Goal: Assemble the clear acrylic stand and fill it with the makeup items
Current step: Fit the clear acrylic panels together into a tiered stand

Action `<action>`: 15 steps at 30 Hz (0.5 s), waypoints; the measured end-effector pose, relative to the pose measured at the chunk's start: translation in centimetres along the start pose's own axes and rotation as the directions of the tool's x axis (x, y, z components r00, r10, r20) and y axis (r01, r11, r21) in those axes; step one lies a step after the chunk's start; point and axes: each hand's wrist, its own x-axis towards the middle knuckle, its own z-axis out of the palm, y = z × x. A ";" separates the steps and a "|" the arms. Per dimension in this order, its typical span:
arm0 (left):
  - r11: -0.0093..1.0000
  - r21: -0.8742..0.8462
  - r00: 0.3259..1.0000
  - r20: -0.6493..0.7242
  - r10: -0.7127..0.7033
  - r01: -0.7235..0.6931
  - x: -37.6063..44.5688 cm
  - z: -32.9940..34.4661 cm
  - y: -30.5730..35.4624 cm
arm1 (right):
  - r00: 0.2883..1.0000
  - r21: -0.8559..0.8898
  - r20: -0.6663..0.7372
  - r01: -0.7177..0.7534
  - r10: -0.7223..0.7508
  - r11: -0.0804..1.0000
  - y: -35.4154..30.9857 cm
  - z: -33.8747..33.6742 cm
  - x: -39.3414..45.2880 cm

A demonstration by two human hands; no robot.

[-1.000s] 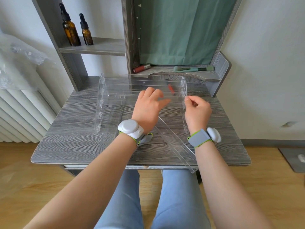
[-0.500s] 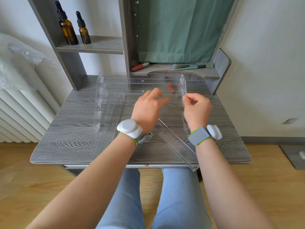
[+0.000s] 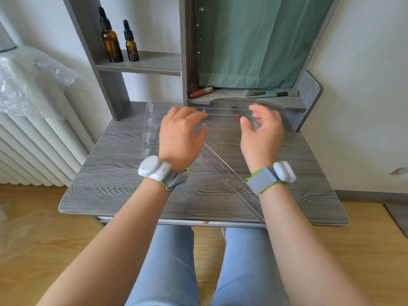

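Standing half-built at 12 o'clock on the counter, the acrylic stand is being assembled by loosely spread, empty fingers, while a loose panel and the shelved makeup are waiting.

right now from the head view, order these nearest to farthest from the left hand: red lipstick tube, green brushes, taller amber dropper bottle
From the left hand:
1. Red lipstick tube, just beyond it on the low ledge.
2. Taller amber dropper bottle, up on the left shelf.
3. Green brushes, on the ledge to the right.

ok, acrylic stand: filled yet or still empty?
Empty, apparently. The acrylic stand shows bare clear tiers; lipstick and brushes lie on the shelf behind.
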 end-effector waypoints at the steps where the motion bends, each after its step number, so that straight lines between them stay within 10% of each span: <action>1: 0.998 0.016 0.998 -0.037 -0.055 0.055 0.1 -0.7 -0.8 | 0.997 0.005 0.050 0.059 -0.059 0.998 -1.1 0.8 -0.3; 9: 0.828 -0.029 0.828 -0.009 -0.560 0.560 -1.5 -4.0 -6.0 | 0.833 0.084 0.481 0.266 -0.273 0.960 -6.9 7.6 -4.8; 15: 0.714 -0.153 0.730 0.124 -0.672 0.683 -2.7 -4.1 -7.1 | 0.765 -0.037 0.591 0.342 -0.256 0.939 -7.9 9.6 -6.5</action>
